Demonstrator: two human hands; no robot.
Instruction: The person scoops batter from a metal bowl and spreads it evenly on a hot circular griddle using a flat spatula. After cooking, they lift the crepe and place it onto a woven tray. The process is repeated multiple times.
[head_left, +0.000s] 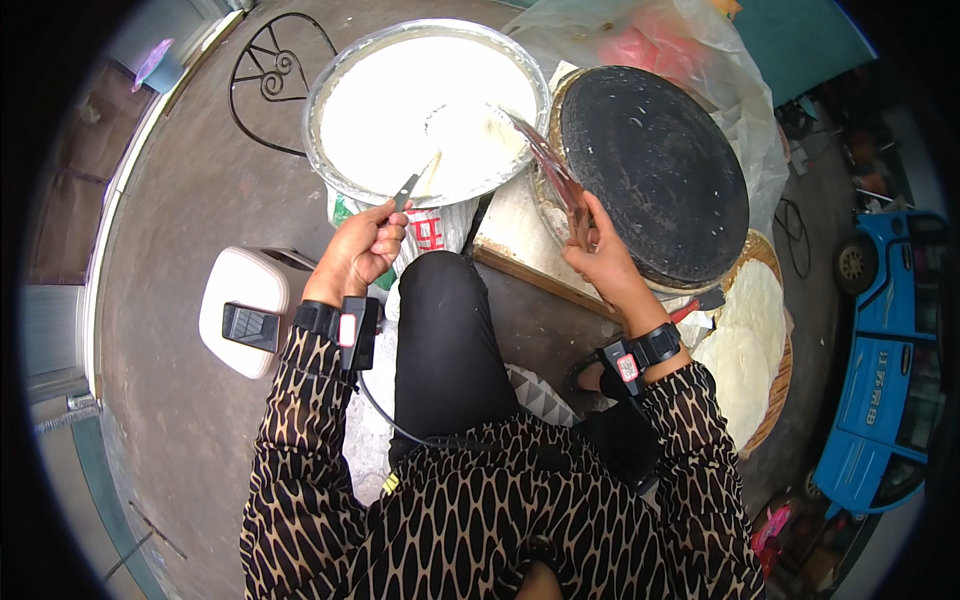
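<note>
A wide metal basin (420, 97) of white batter or dough stands before me. My left hand (367, 244) grips the dark handle of a utensil (407, 190) at the basin's near rim; its pale end reaches into the white mass. In my right hand (604, 259) is a reddish-brown, translucent scraper (559, 176), tilted, its far end over the basin's right side. Close to the right of that hand lies a round black griddle (652, 172) with small white specks. Thin pale flatbreads (742, 337) lie on a woven tray (776, 394) at the lower right.
A pale wooden board (517, 232) lies under the griddle's near side. Clear plastic sheeting (750, 135) hangs behind the griddle. A white bin (244, 315) stands left of my left forearm. A black metal chair (281, 82) is beyond the basin's left side. A blue van (877, 367) stands far right.
</note>
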